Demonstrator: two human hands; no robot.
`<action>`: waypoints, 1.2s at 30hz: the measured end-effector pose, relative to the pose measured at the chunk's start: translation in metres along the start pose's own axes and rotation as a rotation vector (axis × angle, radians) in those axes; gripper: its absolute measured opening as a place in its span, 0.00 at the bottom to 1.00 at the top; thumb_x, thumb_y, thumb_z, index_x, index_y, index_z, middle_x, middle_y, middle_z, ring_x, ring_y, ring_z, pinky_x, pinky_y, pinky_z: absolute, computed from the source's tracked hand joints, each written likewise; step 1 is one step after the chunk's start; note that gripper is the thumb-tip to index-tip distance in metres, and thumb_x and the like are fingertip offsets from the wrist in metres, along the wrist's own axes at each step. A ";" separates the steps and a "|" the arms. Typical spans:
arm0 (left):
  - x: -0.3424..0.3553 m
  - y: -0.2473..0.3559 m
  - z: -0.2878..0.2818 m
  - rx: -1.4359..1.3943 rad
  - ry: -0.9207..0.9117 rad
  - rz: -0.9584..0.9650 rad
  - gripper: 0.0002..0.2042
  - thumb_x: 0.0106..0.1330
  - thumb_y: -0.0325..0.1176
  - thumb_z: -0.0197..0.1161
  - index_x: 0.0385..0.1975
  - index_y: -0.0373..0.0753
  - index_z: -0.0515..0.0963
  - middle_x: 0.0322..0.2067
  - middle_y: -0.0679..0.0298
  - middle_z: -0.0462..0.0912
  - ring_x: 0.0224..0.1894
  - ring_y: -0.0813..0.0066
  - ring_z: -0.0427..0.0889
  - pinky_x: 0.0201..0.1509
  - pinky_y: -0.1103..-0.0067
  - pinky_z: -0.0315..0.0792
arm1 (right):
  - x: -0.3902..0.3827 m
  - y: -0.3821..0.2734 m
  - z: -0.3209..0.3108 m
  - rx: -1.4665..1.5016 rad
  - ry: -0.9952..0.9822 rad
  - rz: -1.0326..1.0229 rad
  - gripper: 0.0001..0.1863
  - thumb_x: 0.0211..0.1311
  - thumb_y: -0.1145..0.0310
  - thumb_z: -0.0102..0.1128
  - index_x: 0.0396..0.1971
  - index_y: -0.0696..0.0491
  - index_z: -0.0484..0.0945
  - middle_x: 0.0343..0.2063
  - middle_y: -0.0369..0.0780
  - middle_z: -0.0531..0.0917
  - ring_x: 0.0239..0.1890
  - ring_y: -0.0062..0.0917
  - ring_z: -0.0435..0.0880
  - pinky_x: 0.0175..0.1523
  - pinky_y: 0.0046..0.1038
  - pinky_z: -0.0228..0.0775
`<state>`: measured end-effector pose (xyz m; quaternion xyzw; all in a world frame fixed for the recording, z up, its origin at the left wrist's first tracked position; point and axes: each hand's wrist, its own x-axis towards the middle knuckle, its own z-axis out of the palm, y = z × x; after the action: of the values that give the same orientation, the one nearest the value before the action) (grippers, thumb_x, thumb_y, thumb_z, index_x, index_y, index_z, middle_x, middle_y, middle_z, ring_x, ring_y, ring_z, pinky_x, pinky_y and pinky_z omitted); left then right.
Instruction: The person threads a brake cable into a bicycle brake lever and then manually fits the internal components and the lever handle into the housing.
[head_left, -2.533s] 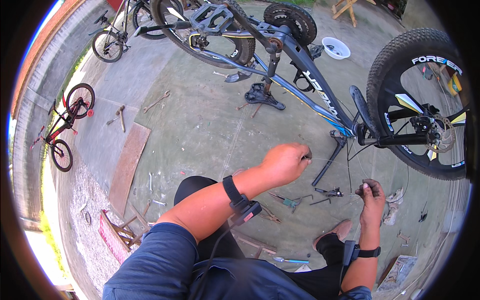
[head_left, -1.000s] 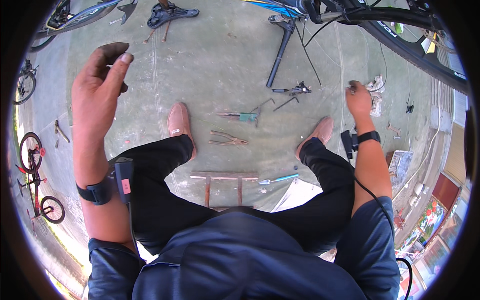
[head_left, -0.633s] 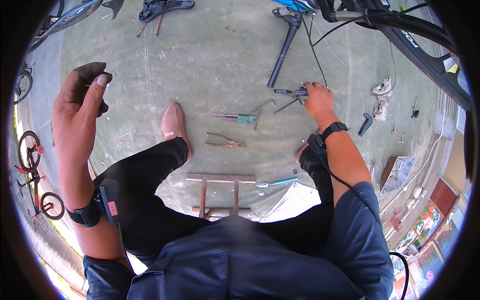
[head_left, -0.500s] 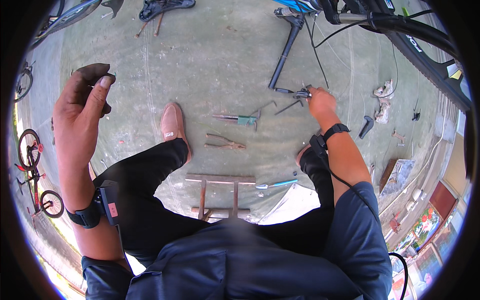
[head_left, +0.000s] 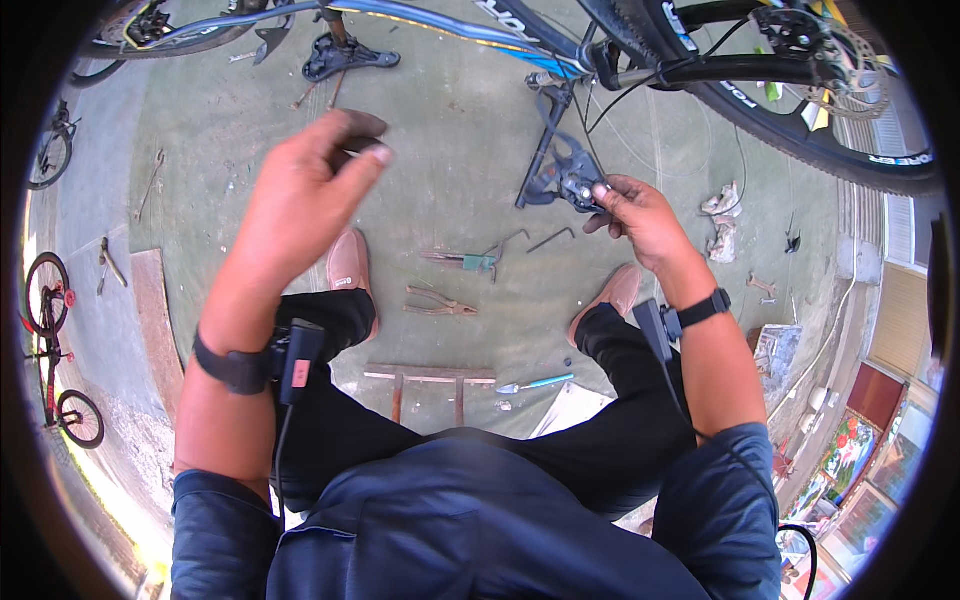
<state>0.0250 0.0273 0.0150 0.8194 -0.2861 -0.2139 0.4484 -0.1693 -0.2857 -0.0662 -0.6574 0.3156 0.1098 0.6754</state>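
My right hand [head_left: 635, 215] grips a black lever assembly [head_left: 576, 175], raised below the bicycle frame [head_left: 505, 38]. Behind it on the ground lies a long black tube [head_left: 528, 185], partly hidden. My left hand [head_left: 305, 190] hangs in the air left of centre, fingers loosely curled and apart from the thumb, with nothing visible between them. Below and between my hands lie a green-handled tool [head_left: 475, 262], hex keys [head_left: 550, 238] and rusty pliers [head_left: 440, 303]. A detached black saddle with its post [head_left: 350, 62] is beyond my left hand.
A front wheel [head_left: 750, 110] fills the upper right. White rags [head_left: 723, 205] and a small wrench [head_left: 760, 285] lie at the right. A wooden stool [head_left: 430, 375] and blue-handled tool [head_left: 540, 383] are between my legs. A red-black bicycle [head_left: 50, 350] and hammer [head_left: 108, 260] are left.
My right hand reached down to the lever assembly on the ground, took hold and lifted it. My left hand has since moved right. The bicycle frame shows more at the top.
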 end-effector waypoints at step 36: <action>0.011 0.058 0.074 -0.956 -0.240 -0.098 0.15 0.64 0.33 0.67 0.45 0.34 0.74 0.33 0.65 0.81 0.32 0.81 0.78 0.35 0.83 0.73 | -0.079 -0.067 0.085 0.516 0.046 -0.458 0.25 0.62 0.59 0.66 0.51 0.59 0.68 0.40 0.38 0.82 0.37 0.20 0.84 0.34 0.22 0.79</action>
<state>-0.0275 -0.0504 0.0263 0.5042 -0.1669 -0.4348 0.7273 -0.1691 -0.1902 0.0285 -0.5212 0.1922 -0.1430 0.8191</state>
